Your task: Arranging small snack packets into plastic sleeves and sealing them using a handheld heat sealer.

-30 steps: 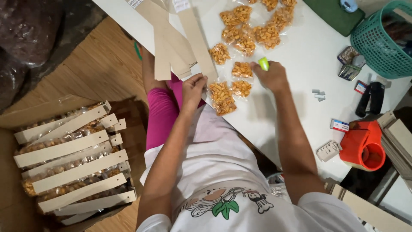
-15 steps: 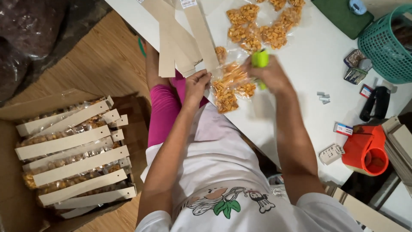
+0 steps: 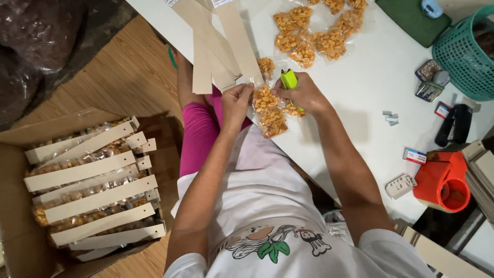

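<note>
My left hand (image 3: 235,100) pinches the top edge of a small clear plastic packet of orange-brown peanuts (image 3: 266,99), thumb and fingertips closed on the film right at the near edge of the white table (image 3: 360,98). My right hand (image 3: 303,94) is curled shut around a small lime-green stapler (image 3: 288,80), which stands upright out of my fist just beside the packet's top. More filled clear packets hang in a string below it (image 3: 272,122), over the table edge toward my lap. The tips of several long tan cardboard strips (image 3: 226,49) lie on the table just above my left hand, one end almost touching the packet.

Further back on the table sits a loose pile of the same clear peanut packets (image 3: 314,36). To my right are a teal plastic basket (image 3: 463,56), a black stapler (image 3: 455,123) and an orange tape dispenser (image 3: 442,180). On the wooden floor to my left stands an open brown cardboard box (image 3: 31,139) holding rows of peanut packets stapled to tan strips (image 3: 92,198).
</note>
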